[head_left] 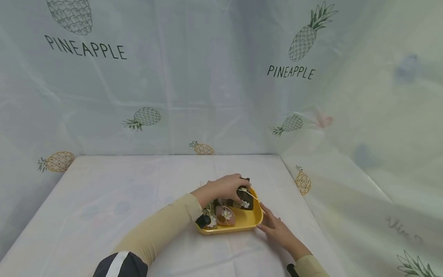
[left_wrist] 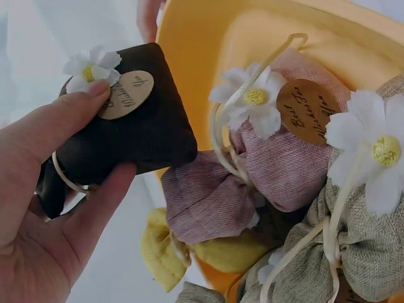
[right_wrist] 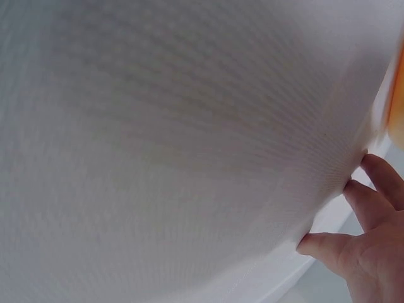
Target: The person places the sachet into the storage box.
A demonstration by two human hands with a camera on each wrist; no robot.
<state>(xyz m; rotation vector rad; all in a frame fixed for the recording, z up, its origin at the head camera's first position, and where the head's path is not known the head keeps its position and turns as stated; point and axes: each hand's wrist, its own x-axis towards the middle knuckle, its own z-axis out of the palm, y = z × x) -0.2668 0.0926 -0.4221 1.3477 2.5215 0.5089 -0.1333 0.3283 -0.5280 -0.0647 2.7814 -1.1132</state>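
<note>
My left hand grips a small black drawstring sachet, with the thumb on its round paper tag beside a white fabric flower. It holds the sachet above a yellow tray. Inside the tray lie a pink-purple sachet, a grey-green sachet and a yellow sachet, some with white flowers and cords. At the tray's right edge, my right hand has its fingers spread. In the right wrist view its fingertips touch white cloth near the tray.
White cloth covers the table around the tray. Behind it hangs a pale curtain printed with pineapples, and another sheet slopes along the right side. A dark piece shows at the tray's left front.
</note>
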